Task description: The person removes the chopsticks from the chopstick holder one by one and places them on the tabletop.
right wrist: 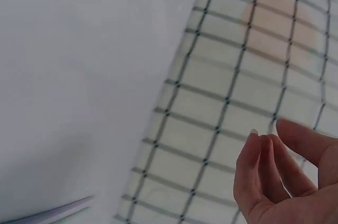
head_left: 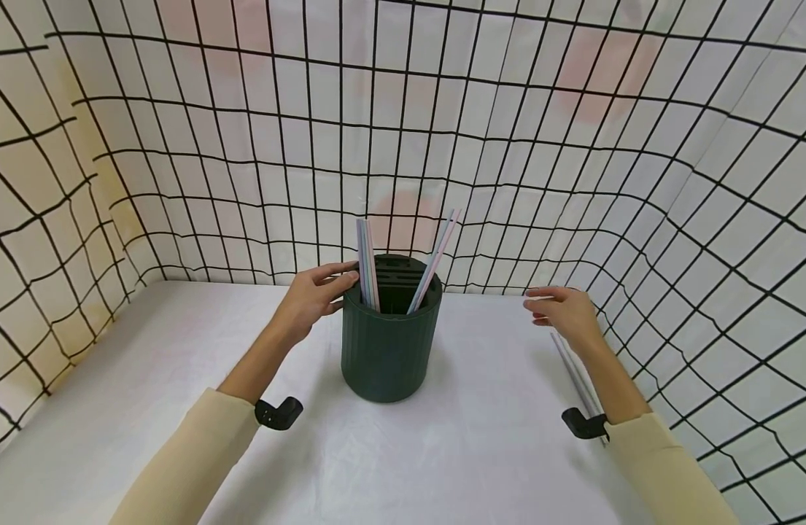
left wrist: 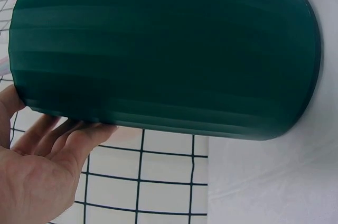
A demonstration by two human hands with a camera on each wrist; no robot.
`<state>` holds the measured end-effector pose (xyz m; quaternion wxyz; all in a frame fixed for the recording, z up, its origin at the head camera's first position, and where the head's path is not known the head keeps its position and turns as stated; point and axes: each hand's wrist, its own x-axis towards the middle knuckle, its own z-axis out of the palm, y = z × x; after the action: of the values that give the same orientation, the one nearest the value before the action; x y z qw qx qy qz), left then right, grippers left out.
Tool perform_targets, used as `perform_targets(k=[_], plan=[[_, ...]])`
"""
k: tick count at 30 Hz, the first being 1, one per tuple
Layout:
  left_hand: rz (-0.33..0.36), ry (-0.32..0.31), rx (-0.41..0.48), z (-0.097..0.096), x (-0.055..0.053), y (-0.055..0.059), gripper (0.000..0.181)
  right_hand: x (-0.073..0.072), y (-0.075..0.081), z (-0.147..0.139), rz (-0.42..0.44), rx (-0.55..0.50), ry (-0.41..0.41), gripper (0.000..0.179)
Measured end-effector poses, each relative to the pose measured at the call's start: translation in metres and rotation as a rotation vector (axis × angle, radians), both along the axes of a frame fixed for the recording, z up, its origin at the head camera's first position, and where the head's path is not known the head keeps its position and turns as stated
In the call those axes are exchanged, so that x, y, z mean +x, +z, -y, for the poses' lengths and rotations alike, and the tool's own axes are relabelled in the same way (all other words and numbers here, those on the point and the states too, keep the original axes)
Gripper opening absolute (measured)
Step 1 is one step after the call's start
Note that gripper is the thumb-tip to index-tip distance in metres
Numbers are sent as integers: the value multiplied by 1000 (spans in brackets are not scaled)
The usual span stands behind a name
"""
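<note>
A dark green ribbed round holder with a slotted top stands upright on the white table. Thin pastel sticks, perhaps chopsticks, lean inside it in two groups: one at the left, one tilted at the right. My left hand touches the holder's left side by the rim, fingers extended; the left wrist view shows these fingers along its ribbed wall. Out to the right, my right hand hovers over the table, its fingers loosely bent with nothing between them. Below it lie more thin sticks, partly covered by the wrist.
Black wire grid panels stand at the back and both sides, with white cloth behind them. The right panel runs close beside my right forearm. A white surface spreads in front of the holder.
</note>
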<state>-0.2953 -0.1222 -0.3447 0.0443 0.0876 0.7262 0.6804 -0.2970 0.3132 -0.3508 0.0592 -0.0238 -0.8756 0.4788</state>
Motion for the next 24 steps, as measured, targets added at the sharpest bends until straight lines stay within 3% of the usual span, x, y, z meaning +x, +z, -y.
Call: perform_targets(k=[6, 12, 17, 24], plan=[[-7, -8, 0, 0, 1, 1, 49, -2, 42, 55, -64, -42, 91, 37], [-7, -3, 0, 1, 1, 0, 49, 6, 65, 102, -114, -153, 240, 41], [-9, 2, -4, 1, 0, -1, 49, 10, 70, 125, -109, -175, 306, 43], [-3, 3, -3, 2, 1, 0, 48, 12, 60, 145, -96, -199, 316, 44]])
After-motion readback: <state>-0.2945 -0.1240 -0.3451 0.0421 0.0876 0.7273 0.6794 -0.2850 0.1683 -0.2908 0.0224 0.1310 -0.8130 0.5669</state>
